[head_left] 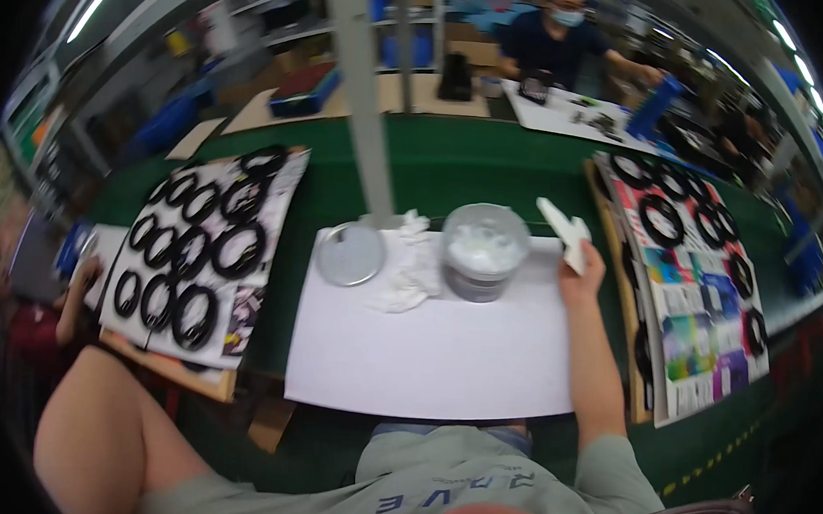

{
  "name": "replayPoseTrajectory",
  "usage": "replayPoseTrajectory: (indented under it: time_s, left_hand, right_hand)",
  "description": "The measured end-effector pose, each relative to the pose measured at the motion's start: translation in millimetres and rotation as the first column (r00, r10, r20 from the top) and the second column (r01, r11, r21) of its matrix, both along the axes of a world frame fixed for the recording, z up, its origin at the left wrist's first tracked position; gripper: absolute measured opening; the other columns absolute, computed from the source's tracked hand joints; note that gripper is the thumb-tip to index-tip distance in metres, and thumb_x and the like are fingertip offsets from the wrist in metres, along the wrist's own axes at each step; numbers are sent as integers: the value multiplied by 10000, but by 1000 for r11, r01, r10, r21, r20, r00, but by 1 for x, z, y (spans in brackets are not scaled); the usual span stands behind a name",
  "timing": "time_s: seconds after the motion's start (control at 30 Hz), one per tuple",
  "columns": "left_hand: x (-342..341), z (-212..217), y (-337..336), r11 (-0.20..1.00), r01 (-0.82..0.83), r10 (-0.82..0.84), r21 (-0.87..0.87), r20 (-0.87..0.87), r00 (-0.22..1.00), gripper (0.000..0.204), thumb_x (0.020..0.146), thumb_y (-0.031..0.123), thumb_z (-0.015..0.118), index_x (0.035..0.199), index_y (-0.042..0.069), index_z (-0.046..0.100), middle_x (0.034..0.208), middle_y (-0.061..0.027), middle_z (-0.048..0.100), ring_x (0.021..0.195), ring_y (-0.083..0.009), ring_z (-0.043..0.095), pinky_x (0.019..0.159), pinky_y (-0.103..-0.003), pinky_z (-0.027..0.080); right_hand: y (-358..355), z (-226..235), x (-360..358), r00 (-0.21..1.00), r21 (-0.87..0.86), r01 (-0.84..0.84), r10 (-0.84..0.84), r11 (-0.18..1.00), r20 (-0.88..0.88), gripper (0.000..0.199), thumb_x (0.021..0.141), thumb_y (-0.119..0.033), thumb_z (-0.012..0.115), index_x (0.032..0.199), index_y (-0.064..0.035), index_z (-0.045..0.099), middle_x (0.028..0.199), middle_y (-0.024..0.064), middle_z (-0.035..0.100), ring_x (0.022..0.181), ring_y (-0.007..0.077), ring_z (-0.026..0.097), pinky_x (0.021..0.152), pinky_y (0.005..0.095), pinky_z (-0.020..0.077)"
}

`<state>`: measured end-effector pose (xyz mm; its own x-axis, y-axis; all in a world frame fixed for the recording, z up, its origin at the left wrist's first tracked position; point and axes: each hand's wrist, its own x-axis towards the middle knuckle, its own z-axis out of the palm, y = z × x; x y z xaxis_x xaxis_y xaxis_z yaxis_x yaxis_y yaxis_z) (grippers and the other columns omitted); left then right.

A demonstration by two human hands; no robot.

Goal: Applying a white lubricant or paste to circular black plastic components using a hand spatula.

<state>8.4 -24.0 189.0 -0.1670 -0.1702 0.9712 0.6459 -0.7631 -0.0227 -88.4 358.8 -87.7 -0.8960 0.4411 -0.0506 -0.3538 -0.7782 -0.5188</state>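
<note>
My right hand [582, 273] is closed around a thin white sheet-like piece [563, 230], raised at the right edge of the white board [425, 360]. Whether that piece is paper, cloth or plastic I cannot make out. Left of it stands a translucent round tub [481, 284] with whitish contents showing at the top. Beside the tub lie crumpled white tissues [408, 280], and left of those a round translucent lid [351, 255] lies flat. Of my left arm [96, 417] only a bare part shows at the lower left; my left hand is out of sight.
Boards bearing several black rings stand on both sides, a left stack [274, 213] and a right stack [682, 327]. A grey metal post [368, 115] rises behind the tub. Across the green table [435, 156] a masked person [557, 46] works; another person's hand [90, 270] is far left.
</note>
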Motion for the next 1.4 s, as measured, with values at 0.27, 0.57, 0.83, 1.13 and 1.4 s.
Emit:
replayPoseTrajectory:
  time_s: [0.27, 0.57, 0.83, 1.13, 1.4]
  left_hand:
    - [93, 11, -72, 817, -576, 575, -18, -44, 817, 387, 787, 370, 484, 948, 22, 428, 949, -93, 440, 936, -201, 419, 894, -390, 320]
    - [185, 16, -99, 460, -888, 885, -24, -69, 461, 314, 786, 343, 489, 835, 33, 476, 817, -59, 512, 824, -167, 497, 837, -371, 388]
    - [211, 23, -91, 334, -941, 936, 53, -136, 324, 282, 784, 320, 494, 734, 44, 518, 699, -28, 576, 725, -136, 565, 786, -353, 448]
    - [180, 2, -97, 753, -91, 207, -652, 103, 973, 360, 904, 168, 292, 609, 18, 434, 581, -218, 583, 459, -263, 578, 419, -285, 461]
    - [181, 6, -97, 758, -86, 206, -646, 111, 972, 301, 850, 84, 345, 582, 9, 460, 581, -203, 579, 469, -265, 577, 466, -305, 463]
  right_hand:
    - [31, -31, -9, 999, 47, -50, 50, 998, -6, 205, 840, -156, 553, 1010, -42, 551, 823, 77, 630, 638, 165, 623, 525, 260, 527]
    - [63, -53, -31, 981, 110, -171, 180, 979, -76, 245, 862, -141, 510, 1064, -5, 534, 899, 127, 618, 733, 199, 617, 576, 259, 528]
    - [80, -57, -28, 987, 86, -119, 127, 989, -94, 249, 849, -119, 522, 1059, 14, 534, 921, 121, 620, 765, 200, 616, 598, 257, 527]
    - [58, -43, -21, 997, 132, -68, 71, 989, -24, 219, 846, -146, 532, 1015, -7, 542, 838, 104, 613, 682, 185, 605, 545, 242, 516]
    - [45, -30, -14, 999, 99, -47, 47, 994, -2, 223, 851, -161, 527, 1013, -8, 536, 794, 101, 609, 665, 193, 607, 545, 244, 523]
